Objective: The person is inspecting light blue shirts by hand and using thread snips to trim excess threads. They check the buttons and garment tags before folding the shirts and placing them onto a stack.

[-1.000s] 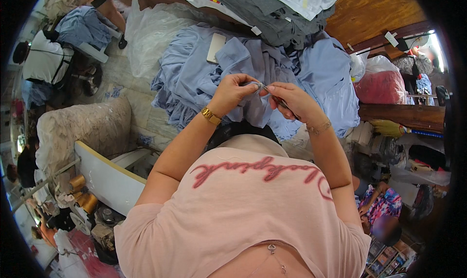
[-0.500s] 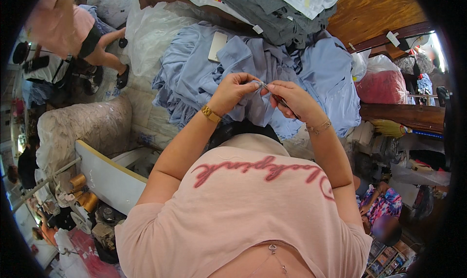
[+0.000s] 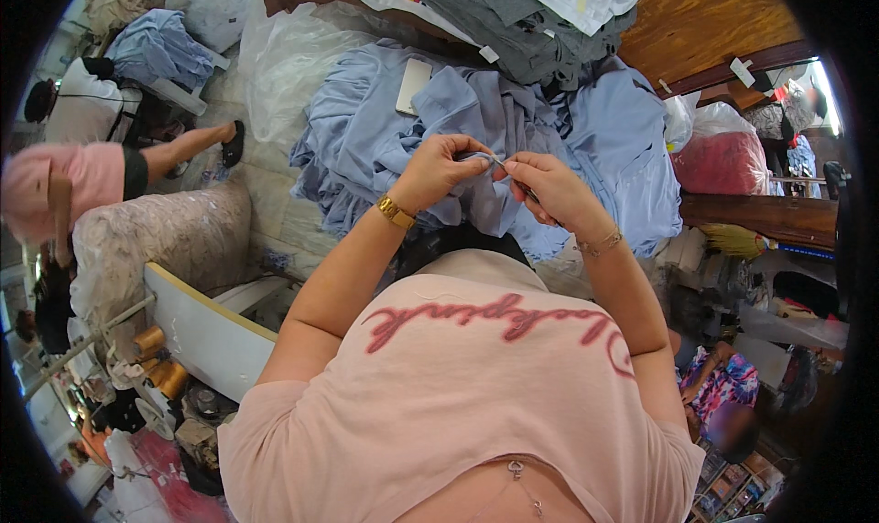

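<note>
My left hand (image 3: 438, 173), with a gold watch at its wrist, is closed in a pinch on the edge of a blue-grey garment (image 3: 485, 203). The cloth hangs down from its fingertips over my lap. Close against those fingertips, my right hand (image 3: 552, 184) is wrapped around small thread snips (image 3: 524, 192). Their dark handles are mostly covered by the fingers, and a thin metal tip points at the pinched edge. Beyond both hands spreads a heap of light blue garments (image 3: 343, 111), with a white phone (image 3: 414, 86) lying on it.
Folded grey and white shirts (image 3: 540, 29) are stacked at the far side. A sewing machine table (image 3: 206, 326) and a plastic-wrapped bundle (image 3: 165, 235) stand at the left. At far left a person in pink (image 3: 87, 180) walks by; another person (image 3: 719, 386) sits at right.
My hands have hardly moved; the metal tip of the snips shows more plainly at the pinched cloth. The person in pink has moved nearer along the left side.
</note>
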{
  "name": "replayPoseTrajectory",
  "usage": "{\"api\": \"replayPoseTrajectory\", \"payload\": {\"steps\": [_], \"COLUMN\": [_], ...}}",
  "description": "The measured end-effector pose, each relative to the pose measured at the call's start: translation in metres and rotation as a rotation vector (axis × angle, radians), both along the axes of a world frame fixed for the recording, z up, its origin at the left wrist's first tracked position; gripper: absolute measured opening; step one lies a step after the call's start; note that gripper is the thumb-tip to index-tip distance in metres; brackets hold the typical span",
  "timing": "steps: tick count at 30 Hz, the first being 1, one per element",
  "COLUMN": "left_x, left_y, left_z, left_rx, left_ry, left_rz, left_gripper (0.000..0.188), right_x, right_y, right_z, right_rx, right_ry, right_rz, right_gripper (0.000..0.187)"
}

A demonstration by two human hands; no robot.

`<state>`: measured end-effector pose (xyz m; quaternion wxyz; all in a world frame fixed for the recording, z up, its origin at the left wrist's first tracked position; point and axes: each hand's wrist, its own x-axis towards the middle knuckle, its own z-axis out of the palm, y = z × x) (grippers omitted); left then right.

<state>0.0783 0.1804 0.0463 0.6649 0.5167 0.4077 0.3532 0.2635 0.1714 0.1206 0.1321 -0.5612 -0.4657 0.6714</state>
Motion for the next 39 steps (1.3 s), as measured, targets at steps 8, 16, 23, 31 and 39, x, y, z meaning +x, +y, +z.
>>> {"api": "replayPoseTrajectory", "payload": {"steps": [8,16,23,31,39], "left_x": [0.002,0.002,0.002,0.005,0.007], "left_y": [-0.003,-0.004,-0.005,-0.004,-0.006], "left_z": [0.001,-0.003,-0.001,0.004,-0.002], "left_rx": [0.002,0.015,0.094,0.178,0.089], "left_ry": [0.026,-0.007,0.09,0.242,0.096], "left_rz": [-0.003,-0.022,-0.032,-0.054,-0.02], "left_gripper": [0.018,0.018,0.018,0.02,0.024], "right_x": [0.0,0.001,0.0,0.004,0.004], "right_y": [0.0,0.0,-0.001,0.001,-0.006], "right_z": [0.007,0.007,0.004,-0.001,-0.005], "right_rx": [-0.014,-0.006,-0.012,-0.044,-0.016], "right_ry": [-0.037,-0.059,-0.113,-0.126,-0.104], "right_rz": [0.023,0.056,0.071,0.072,0.028], "right_gripper": [0.029,0.028,0.028,0.024,0.022]}}
